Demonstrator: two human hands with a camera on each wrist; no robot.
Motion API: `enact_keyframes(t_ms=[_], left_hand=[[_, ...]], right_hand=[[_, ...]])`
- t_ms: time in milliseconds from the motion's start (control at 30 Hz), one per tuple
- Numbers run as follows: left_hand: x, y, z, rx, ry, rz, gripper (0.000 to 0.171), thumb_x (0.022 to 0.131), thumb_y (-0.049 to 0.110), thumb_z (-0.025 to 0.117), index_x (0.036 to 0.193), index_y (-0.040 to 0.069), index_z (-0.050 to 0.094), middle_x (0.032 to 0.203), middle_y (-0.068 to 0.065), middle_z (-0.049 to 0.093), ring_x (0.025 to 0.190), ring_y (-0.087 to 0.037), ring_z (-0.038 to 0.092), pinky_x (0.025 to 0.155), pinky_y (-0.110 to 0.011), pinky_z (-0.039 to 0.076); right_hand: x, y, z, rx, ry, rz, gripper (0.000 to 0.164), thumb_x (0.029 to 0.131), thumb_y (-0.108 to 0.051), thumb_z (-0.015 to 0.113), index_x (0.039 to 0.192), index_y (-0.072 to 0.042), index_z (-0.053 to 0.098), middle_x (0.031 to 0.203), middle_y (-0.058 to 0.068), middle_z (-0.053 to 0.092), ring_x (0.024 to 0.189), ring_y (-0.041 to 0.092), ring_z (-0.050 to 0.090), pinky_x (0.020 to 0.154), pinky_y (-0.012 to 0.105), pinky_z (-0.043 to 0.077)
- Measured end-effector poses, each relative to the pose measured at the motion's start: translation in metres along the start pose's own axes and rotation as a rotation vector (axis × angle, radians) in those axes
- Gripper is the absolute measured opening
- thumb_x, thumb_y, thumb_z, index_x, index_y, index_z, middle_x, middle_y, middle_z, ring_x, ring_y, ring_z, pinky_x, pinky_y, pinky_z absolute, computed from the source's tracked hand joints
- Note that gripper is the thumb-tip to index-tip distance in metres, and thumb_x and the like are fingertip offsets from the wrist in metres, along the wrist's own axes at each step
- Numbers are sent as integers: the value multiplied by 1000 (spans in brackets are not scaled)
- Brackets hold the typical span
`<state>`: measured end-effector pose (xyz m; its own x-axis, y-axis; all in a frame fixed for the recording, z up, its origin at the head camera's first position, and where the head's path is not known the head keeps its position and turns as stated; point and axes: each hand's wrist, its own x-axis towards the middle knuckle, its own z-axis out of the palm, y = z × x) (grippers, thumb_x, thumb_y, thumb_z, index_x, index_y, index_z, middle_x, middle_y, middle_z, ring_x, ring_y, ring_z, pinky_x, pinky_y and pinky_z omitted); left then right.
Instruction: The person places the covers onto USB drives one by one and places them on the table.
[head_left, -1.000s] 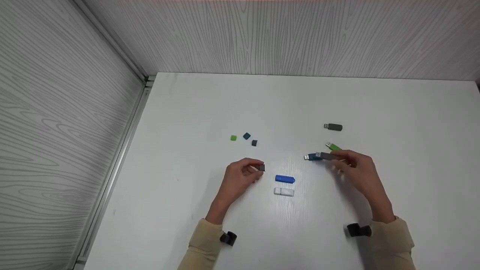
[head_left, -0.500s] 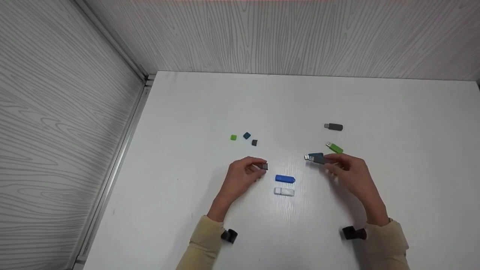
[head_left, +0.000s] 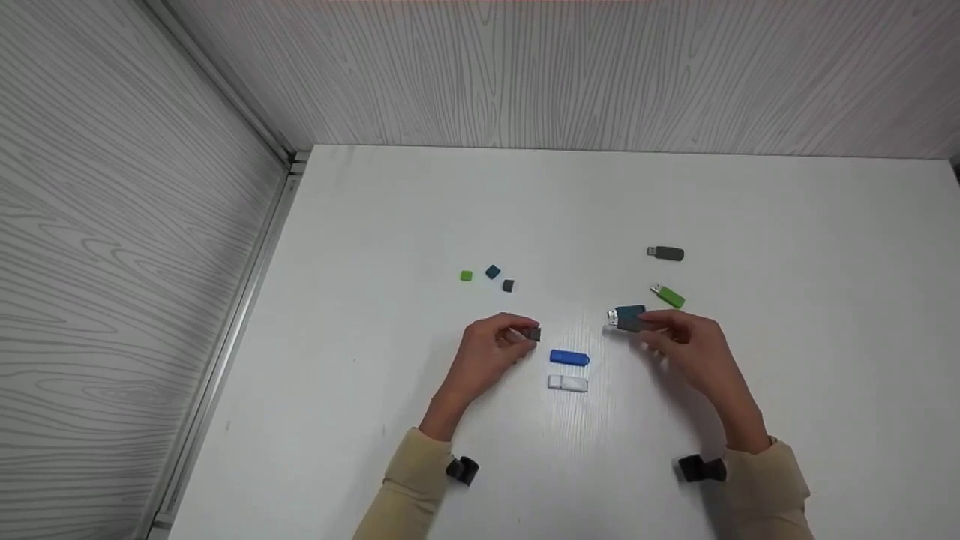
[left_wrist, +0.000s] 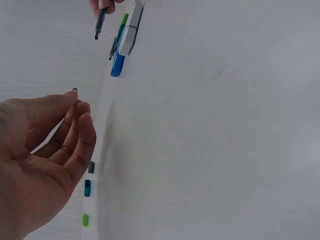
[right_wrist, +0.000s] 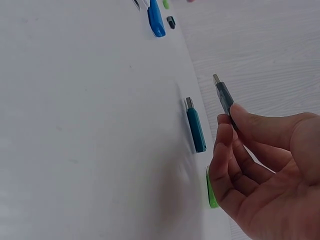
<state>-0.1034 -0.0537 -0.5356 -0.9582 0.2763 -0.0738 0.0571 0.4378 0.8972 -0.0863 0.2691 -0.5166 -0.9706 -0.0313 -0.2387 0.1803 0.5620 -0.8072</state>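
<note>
Between thumb and fingertips my left hand (head_left: pixel 491 349) pinches a small dark grey USB stick cap (head_left: pixel 535 334); only its tip shows past the thumb in the left wrist view. My right hand (head_left: pixel 690 349) pinches the rear of a dark grey USB stick (right_wrist: pixel 224 96), its bare metal plug pointing left toward the cap. Below the held stick a teal USB stick (right_wrist: pixel 196 129) lies on the table, partly overlapped by it in the head view. A green USB stick (head_left: pixel 668 295) lies just beyond my right fingers. A gap separates the cap from the held stick.
Another dark grey USB stick (head_left: pixel 665 253) lies farther back. Capped blue (head_left: pixel 569 358) and white (head_left: pixel 568 383) USB sticks lie side by side between the hands. Loose green (head_left: pixel 466 276), teal (head_left: pixel 493 271) and dark grey (head_left: pixel 508 286) caps sit beyond my left hand on the white table (head_left: pixel 360 225).
My right hand has moved left and slightly nearer with the dark grey stick, which now overlaps the teal one. My left hand has shifted a little right with the cap.
</note>
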Motion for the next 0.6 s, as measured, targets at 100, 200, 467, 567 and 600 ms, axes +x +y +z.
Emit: enact_keyframes(t_ms=[100, 200, 467, 567, 600], left_hand=[[2, -1, 1, -16, -14, -5, 28, 95, 11, 77, 123, 14, 77, 110, -3, 78, 88, -8, 67, 79, -20, 56], [3, -1, 2, -28, -24, -13, 28, 95, 9, 76, 122, 13, 77, 106, -4, 78, 81, -7, 66, 72, -19, 55], [6, 0, 5, 30, -15, -31, 26, 94, 9, 77, 120, 14, 78, 111, -1, 78, 90, -9, 64, 85, -26, 55], [8, 1, 7, 37, -12, -47, 26, 94, 9, 77, 119, 15, 79, 112, 0, 79, 92, -10, 64, 88, -28, 55], [9, 2, 7, 39, -12, -50, 25, 94, 9, 77, 118, 15, 78, 112, 0, 79, 92, -10, 64, 87, -29, 55]], right_hand=[[0, -1, 2, 23, -4, 5, 33, 101, -19, 72, 132, -8, 72, 110, 18, 76, 81, 17, 66, 67, 22, 53], [1, 0, 4, 38, -13, 13, 33, 100, -19, 72, 132, -8, 72, 109, 17, 75, 76, 15, 63, 64, 23, 54], [3, -3, 10, 31, -32, 27, 33, 99, -21, 74, 131, -10, 73, 115, 16, 74, 78, 14, 61, 64, 23, 53], [4, -4, 12, 32, -40, 28, 33, 99, -22, 74, 130, -11, 74, 116, 16, 74, 78, 15, 61, 64, 22, 53], [5, -4, 13, 30, -41, 26, 32, 99, -21, 74, 130, -11, 74, 116, 16, 75, 78, 15, 61, 64, 22, 53]])
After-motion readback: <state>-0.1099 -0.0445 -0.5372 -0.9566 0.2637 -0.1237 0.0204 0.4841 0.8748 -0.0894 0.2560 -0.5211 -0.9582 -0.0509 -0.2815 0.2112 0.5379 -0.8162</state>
